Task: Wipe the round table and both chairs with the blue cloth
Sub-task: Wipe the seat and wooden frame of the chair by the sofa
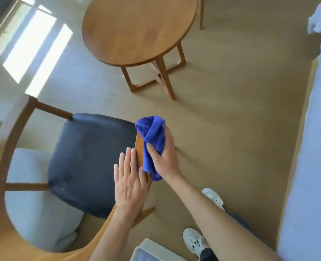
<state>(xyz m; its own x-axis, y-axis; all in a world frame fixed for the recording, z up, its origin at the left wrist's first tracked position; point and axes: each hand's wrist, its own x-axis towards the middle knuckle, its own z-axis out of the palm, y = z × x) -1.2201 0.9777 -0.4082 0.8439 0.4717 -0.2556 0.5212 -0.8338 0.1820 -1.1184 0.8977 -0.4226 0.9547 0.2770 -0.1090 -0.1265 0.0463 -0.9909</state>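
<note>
— How many chairs do you count?
— One chair [80, 157] in full, at seven o'clock, plus a single wooden leg [201, 14] at one o'clock (what it belongs to, I cannot tell).
— Tables?
— One round table [137, 29], at twelve o'clock.
— Cloths?
— One blue cloth [153, 140], near the centre.
— Hands?
— Two: a left hand [129, 183] and a right hand [165, 157], both at six o'clock.
— Shoes?
— Two white shoes [194, 240], at five o'clock.
</note>
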